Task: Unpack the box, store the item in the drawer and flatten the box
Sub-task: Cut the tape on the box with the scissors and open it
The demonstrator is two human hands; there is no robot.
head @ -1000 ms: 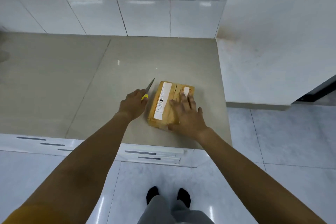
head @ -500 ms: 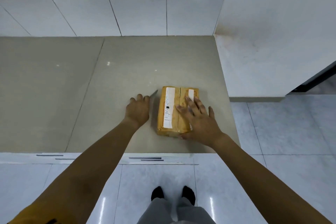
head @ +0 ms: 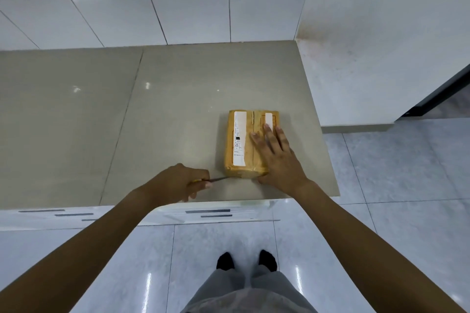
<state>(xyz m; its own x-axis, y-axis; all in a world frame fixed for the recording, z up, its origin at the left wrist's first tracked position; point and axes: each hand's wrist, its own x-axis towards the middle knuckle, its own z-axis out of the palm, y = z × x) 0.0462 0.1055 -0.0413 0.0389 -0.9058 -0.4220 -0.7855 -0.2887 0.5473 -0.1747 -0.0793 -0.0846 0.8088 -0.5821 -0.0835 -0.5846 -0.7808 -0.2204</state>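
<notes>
Cardboard box (head: 248, 145) lies pinned flat under our spread right hand (head: 278, 157) so our left hand (head: 181, 181), gripping the knife (head: 216, 179), can slit its near-end tape.

The taped brown cardboard box (head: 250, 146) lies on the beige stone countertop (head: 157, 119) near its right front corner, with the white handle-slotted drawers (head: 211, 212) below the front edge.

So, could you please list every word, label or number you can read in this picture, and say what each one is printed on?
Long white label on the left of the box top: rows of print and a black block, too small and blurred to read.
Small white label on the right of the box top, partly under the right hand: no print can be made out.
Nothing else in view bears text.
</notes>
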